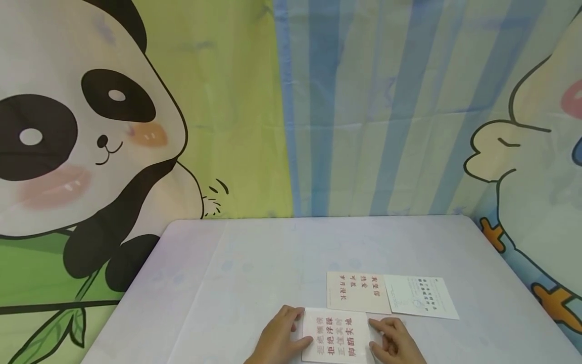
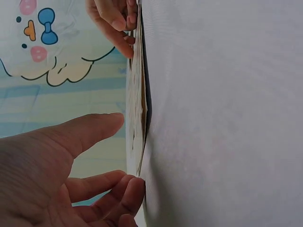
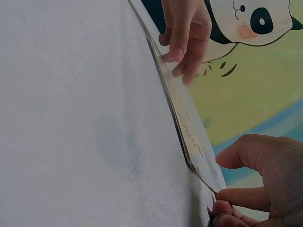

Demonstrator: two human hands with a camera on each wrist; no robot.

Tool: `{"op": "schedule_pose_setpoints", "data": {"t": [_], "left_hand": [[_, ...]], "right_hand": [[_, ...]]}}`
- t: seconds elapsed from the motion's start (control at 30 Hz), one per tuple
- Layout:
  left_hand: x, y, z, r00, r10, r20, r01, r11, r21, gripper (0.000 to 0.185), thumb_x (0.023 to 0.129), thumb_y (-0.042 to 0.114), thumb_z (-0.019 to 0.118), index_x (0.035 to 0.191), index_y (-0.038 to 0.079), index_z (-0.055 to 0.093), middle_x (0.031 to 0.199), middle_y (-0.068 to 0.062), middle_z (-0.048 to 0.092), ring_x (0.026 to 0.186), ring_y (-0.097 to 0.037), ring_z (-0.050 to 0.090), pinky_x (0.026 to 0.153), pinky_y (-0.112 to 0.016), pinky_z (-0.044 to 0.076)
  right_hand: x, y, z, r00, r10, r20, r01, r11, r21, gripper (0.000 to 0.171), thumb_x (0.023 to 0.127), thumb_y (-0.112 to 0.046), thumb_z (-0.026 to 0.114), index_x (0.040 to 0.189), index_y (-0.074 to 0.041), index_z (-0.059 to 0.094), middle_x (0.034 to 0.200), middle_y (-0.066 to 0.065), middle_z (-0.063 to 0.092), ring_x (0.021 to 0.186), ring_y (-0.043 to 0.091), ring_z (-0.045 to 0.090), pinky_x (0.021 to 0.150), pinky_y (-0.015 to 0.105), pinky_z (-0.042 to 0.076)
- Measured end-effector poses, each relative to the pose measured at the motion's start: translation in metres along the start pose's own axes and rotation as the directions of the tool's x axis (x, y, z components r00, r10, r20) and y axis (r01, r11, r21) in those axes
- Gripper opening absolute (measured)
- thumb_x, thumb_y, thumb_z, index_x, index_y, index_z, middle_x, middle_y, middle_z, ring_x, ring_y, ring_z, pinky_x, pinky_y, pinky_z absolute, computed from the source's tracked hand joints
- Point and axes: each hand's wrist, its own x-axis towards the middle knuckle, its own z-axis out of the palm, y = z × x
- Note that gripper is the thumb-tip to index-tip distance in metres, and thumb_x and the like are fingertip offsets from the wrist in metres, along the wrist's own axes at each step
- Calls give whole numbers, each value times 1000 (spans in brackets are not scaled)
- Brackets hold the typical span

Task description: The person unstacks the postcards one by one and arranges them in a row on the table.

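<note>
A white card (image 1: 334, 336) printed with red and pale Chinese characters lies at the table's front, between both hands. From the side, the left wrist view shows several thin layers (image 2: 138, 104) there, with a dark one underneath. My left hand (image 1: 283, 334) is at the card's left edge, fingers at its far corner and thumb spread apart. At the right edge is my right hand (image 1: 394, 341), its index finger and thumb reaching toward the card. In the right wrist view, the right fingers (image 3: 244, 197) meet the corner of the sheet while the thumb stands apart from them.
Behind the stack lie a cream card (image 1: 356, 293) with red characters and a white card (image 1: 423, 297) with dark print, edge against edge. They rest on a pale cloth-covered table (image 1: 245, 283). A cartoon-print curtain (image 1: 236, 111) hangs behind and beside it.
</note>
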Motion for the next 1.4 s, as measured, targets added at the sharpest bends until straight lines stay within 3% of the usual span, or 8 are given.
{"op": "schedule_pose_setpoints", "data": {"t": [0.33,0.47,0.7,0.97,1.17,1.4], "left_hand": [[-9,-8,-1,997,-18,68,21,998,-52,60,77,34,81,123,-1,63,98,6,44,77,-1,40,67,-21,41],[-10,-9,-1,998,-1,67,5,998,-66,60,78,35,81,123,-1,62,100,6,44,78,-1,40,68,-22,42],[-11,-9,0,998,-25,63,32,993,-113,60,77,33,82,123,-1,62,97,6,44,79,-1,41,69,-22,41],[-13,-8,-2,998,-44,38,50,985,-163,57,78,31,81,122,0,63,91,6,42,77,-1,41,69,-22,38],[-14,-11,-2,1000,-1,-7,-1,973,-231,54,81,27,80,123,0,61,98,6,46,78,0,44,71,-21,41],[-14,-11,-2,999,6,-37,-16,959,-283,57,81,25,79,127,0,57,109,4,54,87,-2,52,87,-25,47]], "right_hand": [[-4,0,4,998,-65,23,66,996,-55,54,81,-12,75,124,15,57,98,8,41,65,4,34,54,20,35],[-4,0,5,997,-80,23,81,994,-69,54,81,-13,75,124,14,57,95,6,41,66,4,34,54,20,35],[-5,-2,6,999,-10,32,11,999,-38,51,81,-12,75,124,12,58,94,5,41,67,5,35,56,20,35],[-6,-3,7,999,-49,-3,49,999,-17,45,84,-9,72,123,12,60,94,4,44,66,4,36,55,20,37],[-8,-10,9,999,36,-27,-35,999,35,44,85,-8,71,125,7,59,98,4,50,66,5,40,57,20,38],[-11,-18,14,992,96,-81,-89,992,89,48,84,-6,71,130,0,58,103,5,54,68,5,46,60,19,43]]}}
